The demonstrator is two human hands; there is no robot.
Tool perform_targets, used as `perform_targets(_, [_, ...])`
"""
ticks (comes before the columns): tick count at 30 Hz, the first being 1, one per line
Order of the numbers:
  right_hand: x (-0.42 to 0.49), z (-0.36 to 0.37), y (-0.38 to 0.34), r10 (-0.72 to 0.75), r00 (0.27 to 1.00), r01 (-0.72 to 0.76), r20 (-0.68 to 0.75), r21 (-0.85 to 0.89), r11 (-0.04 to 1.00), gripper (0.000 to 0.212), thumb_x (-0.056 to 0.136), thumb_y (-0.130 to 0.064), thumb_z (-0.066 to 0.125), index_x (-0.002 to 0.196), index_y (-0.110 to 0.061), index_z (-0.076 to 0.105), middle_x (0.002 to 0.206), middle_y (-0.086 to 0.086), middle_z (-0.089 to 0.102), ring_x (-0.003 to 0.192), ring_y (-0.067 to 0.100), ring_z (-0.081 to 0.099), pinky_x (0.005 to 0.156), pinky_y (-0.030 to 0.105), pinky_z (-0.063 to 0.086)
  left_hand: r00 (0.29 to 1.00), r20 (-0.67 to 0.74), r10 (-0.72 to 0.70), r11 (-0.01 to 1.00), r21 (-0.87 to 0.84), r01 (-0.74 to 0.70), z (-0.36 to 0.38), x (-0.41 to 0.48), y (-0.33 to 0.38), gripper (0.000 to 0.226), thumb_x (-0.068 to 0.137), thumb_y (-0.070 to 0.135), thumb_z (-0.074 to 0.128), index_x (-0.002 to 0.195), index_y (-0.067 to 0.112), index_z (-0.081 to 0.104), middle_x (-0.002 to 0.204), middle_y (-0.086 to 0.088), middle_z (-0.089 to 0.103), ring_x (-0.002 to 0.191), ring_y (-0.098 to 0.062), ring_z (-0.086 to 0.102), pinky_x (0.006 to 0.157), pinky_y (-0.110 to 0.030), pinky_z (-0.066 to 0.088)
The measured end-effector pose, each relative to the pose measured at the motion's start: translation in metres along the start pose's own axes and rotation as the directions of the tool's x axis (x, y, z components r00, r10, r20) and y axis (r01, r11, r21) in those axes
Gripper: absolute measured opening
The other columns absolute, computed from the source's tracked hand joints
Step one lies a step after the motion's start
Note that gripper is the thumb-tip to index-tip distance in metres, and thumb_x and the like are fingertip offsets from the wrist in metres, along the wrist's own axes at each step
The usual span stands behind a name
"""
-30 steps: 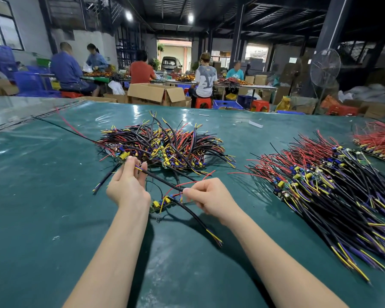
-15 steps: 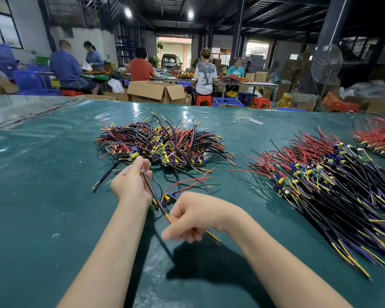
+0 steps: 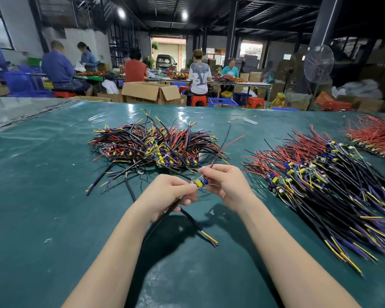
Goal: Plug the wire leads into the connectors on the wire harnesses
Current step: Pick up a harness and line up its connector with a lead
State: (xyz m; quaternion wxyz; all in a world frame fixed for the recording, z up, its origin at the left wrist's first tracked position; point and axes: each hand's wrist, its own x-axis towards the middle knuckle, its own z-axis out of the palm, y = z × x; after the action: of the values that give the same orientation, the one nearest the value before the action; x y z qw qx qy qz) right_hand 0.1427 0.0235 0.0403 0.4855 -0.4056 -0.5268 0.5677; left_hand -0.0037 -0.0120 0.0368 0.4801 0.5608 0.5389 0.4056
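Green-covered table [image 3: 42, 196], tangled pile of wires [image 3: 151, 143] at its middle, long fanned heap of wires [image 3: 320, 181] on the right, red wire bunch [image 3: 378, 134] far right, small white strip [image 3: 251, 121] beyond

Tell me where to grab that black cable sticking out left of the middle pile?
Pinch the black cable on its sheath, just behind the coloured tips, coming down from the near left. That end lies flat on the green mat, clear of the tangled pile, so probably nothing snags.
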Motion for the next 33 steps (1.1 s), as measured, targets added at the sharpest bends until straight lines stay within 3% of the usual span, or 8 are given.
perform_targets(7, [0.001, -0.008, -0.001, -0.074, 0.993, 0.083, 0.087, -0.105, 0.991, 0.017, 0.084, 0.003, 0.059, 0.071, -0.007, 0.063, 0.054, -0.001, 0.059, 0.045, 0.003, 0.053, 0.048, 0.017, 0.049, 0.998, 0.048, 0.035, 0.999, -0.034, -0.033, 0.002, 0.001, 0.0, 0.023, 0.09, 0.012, 0.056, 0.069, 0.008, 0.063, 0.046, 0.006, 0.057, 0.034, 0.001, 0.038, 0.033, -0.01, 0.028])
perform_targets(10, [0.001, -0.01, -0.001, -0.117, 0.993, 0.115, 0.001, -0.142, 0.983, 0.02, 0.083, 0.002, 0.06, 0.066, -0.006, 0.062, 0.056, 0.006, 0.051, 0.041, 0.003, 0.047, 0.044, 0.017, 0.048, 0.995, 0.089, 0.038, 0.996, -0.078, -0.031, 0.004, 0.0, 0.002, 0.024, 0.09, 0.01, 0.056, 0.067, 0.007, 0.063, 0.045, 0.006, 0.055, 0.033, 0.001, 0.038, 0.032, -0.009, 0.028])
perform_targets(16, [0.008, -0.034, -0.002, -0.196, 0.935, 0.18, -0.296, -0.081, 0.98, 0.025, 0.083, 0.003, 0.062, 0.06, -0.006, 0.059, 0.048, 0.0, 0.048, 0.039, 0.0, 0.046, 0.04, 0.015, 0.045, 0.98, 0.197, -0.031, 0.994, -0.092, 0.05, 0.005, -0.002, 0.004, 0.026, 0.089, 0.008, 0.056, 0.063, 0.007, 0.062, 0.043, 0.005, 0.053, 0.031, 0.001, 0.038, 0.03, -0.009, 0.027])
perform_targets(20, [0.011, -0.05, -0.004, -0.154, 0.883, 0.208, -0.443, 0.076, 0.975, 0.026, 0.085, 0.003, 0.059, 0.063, -0.009, 0.06, 0.042, -0.008, 0.056, 0.039, -0.001, 0.052, 0.037, 0.014, 0.045, 0.954, 0.286, -0.094, 0.995, -0.004, 0.099, 0.001, -0.004, 0.005, 0.032, 0.089, 0.011, 0.057, 0.057, 0.013, 0.063, 0.043, 0.006, 0.053, 0.032, 0.001, 0.039, 0.031, -0.009, 0.028])
perform_targets(23, [0.012, -0.051, -0.005, -0.011, 0.917, 0.15, -0.399, 0.317, 0.937, 0.023, 0.09, -0.003, 0.053, 0.069, -0.008, 0.06, 0.044, -0.006, 0.06, 0.037, -0.001, 0.051, 0.037, 0.011, 0.043, 0.924, 0.351, -0.15, 0.989, 0.051, 0.141, -0.002, -0.008, 0.006, 0.036, 0.089, 0.014, 0.057, 0.054, 0.015, 0.064, 0.043, 0.007, 0.053, 0.033, 0.001, 0.04, 0.032, -0.009, 0.029])
perform_targets(27, [0.012, -0.047, -0.004, 0.194, 0.913, 0.053, -0.36, 0.575, 0.816, 0.03, 0.098, -0.019, 0.043, 0.074, -0.007, 0.056, 0.067, 0.003, 0.055, 0.032, 0.001, 0.048, 0.032, 0.009, 0.037, 0.977, 0.176, -0.121, 0.981, -0.126, 0.144, -0.003, -0.005, 0.008, 0.029, 0.091, 0.016, 0.054, 0.063, 0.014, 0.062, 0.044, 0.008, 0.054, 0.034, 0.002, 0.042, 0.033, -0.009, 0.034])
perform_targets(30, [0.009, -0.029, 0.0, 0.13, 0.873, 0.025, -0.469, 0.309, 0.951, 0.024, 0.097, -0.023, 0.045, 0.078, -0.009, 0.05, 0.069, 0.008, 0.052, 0.043, 0.013, 0.052, 0.031, 0.013, 0.037, 0.987, -0.109, -0.119, 0.925, -0.373, 0.071, 0.004, 0.005, 0.005, 0.027, 0.095, 0.019, 0.05, 0.071, 0.01, 0.058, 0.04, 0.007, 0.053, 0.031, 0.002, 0.043, 0.033, -0.009, 0.037])
perform_targets(33, [0.005, 0.0, 0.004, -0.112, 0.932, 0.082, -0.345, -0.099, 0.992, 0.028, 0.089, -0.023, 0.059, 0.067, -0.013, 0.046, 0.061, 0.007, 0.052, 0.046, 0.013, 0.049, 0.033, 0.017, 0.04, 0.98, -0.196, -0.032, 0.926, -0.375, -0.044, 0.019, 0.008, 0.001, 0.026, 0.096, 0.013, 0.047, 0.073, 0.007, 0.057, 0.041, 0.005, 0.054, 0.033, 0.0, 0.045, 0.034, -0.013, 0.04])
